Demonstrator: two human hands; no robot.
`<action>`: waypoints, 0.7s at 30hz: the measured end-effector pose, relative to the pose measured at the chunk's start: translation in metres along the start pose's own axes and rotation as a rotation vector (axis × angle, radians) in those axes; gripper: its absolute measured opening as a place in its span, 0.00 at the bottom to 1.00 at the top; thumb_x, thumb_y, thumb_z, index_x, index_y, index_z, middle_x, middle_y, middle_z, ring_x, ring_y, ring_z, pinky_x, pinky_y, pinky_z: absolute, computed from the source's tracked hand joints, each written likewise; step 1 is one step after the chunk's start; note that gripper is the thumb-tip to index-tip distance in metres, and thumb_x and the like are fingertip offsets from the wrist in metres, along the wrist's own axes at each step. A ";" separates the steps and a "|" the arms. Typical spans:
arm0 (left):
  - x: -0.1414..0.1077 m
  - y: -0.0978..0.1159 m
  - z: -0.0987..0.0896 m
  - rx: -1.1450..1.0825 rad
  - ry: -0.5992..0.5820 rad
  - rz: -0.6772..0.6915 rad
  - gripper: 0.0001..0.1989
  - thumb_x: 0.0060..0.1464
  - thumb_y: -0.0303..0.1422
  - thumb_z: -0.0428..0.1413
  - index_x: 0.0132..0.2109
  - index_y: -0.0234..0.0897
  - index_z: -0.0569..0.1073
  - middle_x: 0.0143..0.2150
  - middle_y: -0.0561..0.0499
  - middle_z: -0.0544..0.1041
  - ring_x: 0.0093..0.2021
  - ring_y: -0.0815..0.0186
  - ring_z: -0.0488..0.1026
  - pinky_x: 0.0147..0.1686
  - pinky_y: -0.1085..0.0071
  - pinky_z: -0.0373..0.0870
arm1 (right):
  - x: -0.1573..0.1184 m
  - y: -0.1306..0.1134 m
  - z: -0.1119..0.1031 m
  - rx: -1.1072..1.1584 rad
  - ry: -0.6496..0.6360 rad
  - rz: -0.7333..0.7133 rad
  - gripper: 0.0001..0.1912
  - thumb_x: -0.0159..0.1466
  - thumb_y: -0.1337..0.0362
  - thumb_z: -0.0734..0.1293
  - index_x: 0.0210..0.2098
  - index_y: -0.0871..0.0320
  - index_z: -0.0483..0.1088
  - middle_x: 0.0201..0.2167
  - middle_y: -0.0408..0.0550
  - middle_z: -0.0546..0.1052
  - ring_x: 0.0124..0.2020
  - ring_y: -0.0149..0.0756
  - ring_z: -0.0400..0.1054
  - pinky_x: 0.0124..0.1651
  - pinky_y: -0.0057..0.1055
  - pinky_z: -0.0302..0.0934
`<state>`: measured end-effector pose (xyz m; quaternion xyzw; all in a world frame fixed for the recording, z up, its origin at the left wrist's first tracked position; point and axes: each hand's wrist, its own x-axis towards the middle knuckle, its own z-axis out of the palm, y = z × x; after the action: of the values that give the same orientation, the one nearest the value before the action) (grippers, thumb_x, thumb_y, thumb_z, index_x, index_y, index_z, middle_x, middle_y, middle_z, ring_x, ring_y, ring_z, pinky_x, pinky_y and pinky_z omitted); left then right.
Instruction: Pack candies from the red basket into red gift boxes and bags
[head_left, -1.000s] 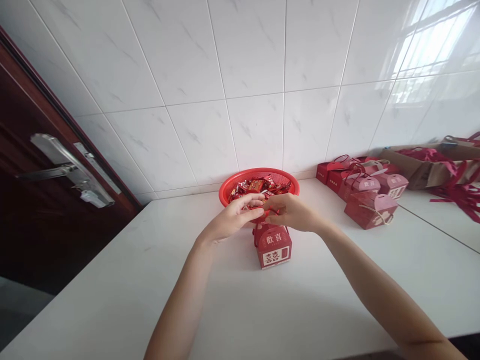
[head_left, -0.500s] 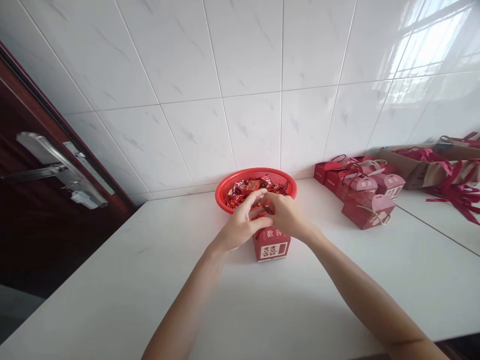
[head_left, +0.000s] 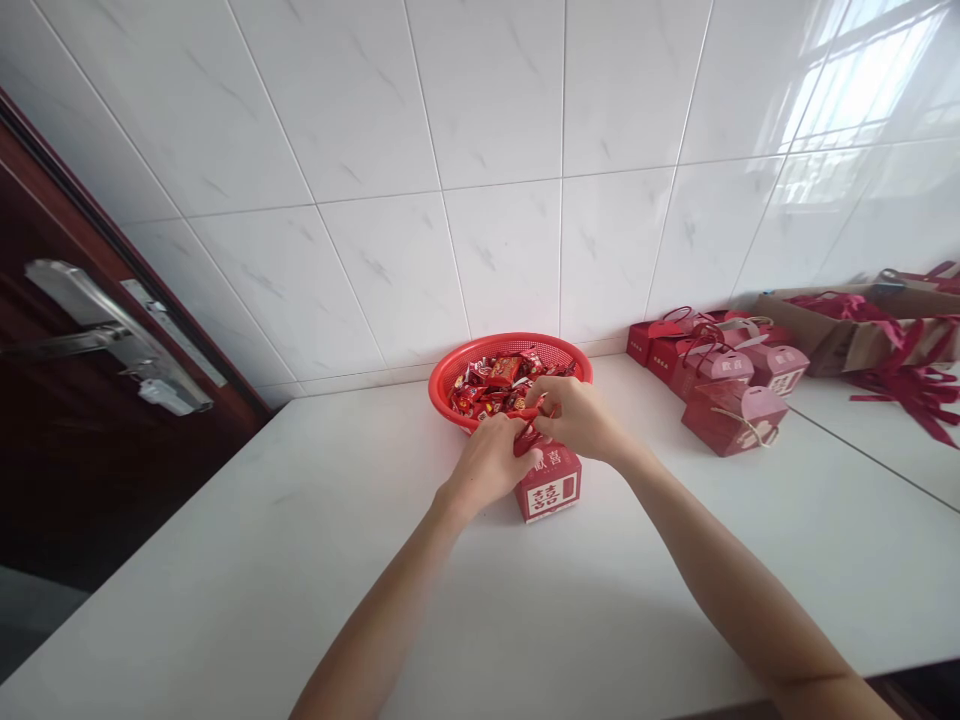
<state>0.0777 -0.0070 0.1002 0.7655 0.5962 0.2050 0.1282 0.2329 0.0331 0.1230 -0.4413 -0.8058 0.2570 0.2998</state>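
Observation:
A small red gift box (head_left: 553, 493) with white panels and Chinese characters stands on the white counter, in front of a red plastic basket (head_left: 450, 362). My left hand (head_left: 487, 465) is closed on the box's upper left side, its thumb against the front of the top. From the right, my right hand (head_left: 581, 418) reaches over, fingers bent and pinched at the box's top. A thin red strip shows between the two hands; whether it is a cord or a flap I cannot tell. Wrapped red candies (head_left: 495, 378) fill the basket, close behind my fingers.
Several red gift boxes (head_left: 709, 365) with cord handles cluster at the right by the tiled wall. One box (head_left: 731, 420) stands in front. Farther right, a cardboard box (head_left: 821, 345) holds dark red ribbons (head_left: 911, 390) that spill out. A brown door (head_left: 67, 420) is at left.
My left hand has turned and lowered onto the box's left side, its fingers now curled. My right fingers have shifted slightly at the top. The box has tilted or turned a little.

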 end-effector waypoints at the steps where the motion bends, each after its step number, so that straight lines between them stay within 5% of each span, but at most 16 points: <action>1: 0.000 0.001 0.001 0.027 0.003 -0.007 0.08 0.54 0.31 0.54 0.27 0.39 0.67 0.28 0.52 0.70 0.34 0.61 0.69 0.30 0.69 0.62 | 0.000 0.000 -0.001 0.017 -0.007 0.000 0.11 0.52 0.77 0.63 0.32 0.56 0.68 0.19 0.37 0.70 0.22 0.30 0.63 0.28 0.27 0.53; 12: -0.005 0.019 0.011 0.227 -0.066 -0.093 0.09 0.61 0.30 0.50 0.40 0.35 0.75 0.41 0.42 0.75 0.45 0.53 0.72 0.36 0.65 0.66 | 0.000 0.002 0.006 0.112 -0.091 -0.023 0.09 0.52 0.74 0.65 0.32 0.56 0.67 0.18 0.34 0.62 0.22 0.28 0.58 0.28 0.27 0.51; 21: -0.006 0.018 0.014 0.244 -0.067 -0.102 0.12 0.63 0.33 0.49 0.44 0.36 0.77 0.46 0.40 0.75 0.50 0.51 0.71 0.40 0.63 0.69 | -0.007 -0.010 0.006 -0.378 -0.025 0.048 0.10 0.53 0.76 0.63 0.30 0.55 0.62 0.23 0.40 0.65 0.24 0.32 0.56 0.26 0.30 0.42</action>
<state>0.0989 -0.0164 0.0953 0.7506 0.6503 0.0985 0.0639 0.2265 0.0221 0.1239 -0.5055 -0.8327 0.1139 0.1952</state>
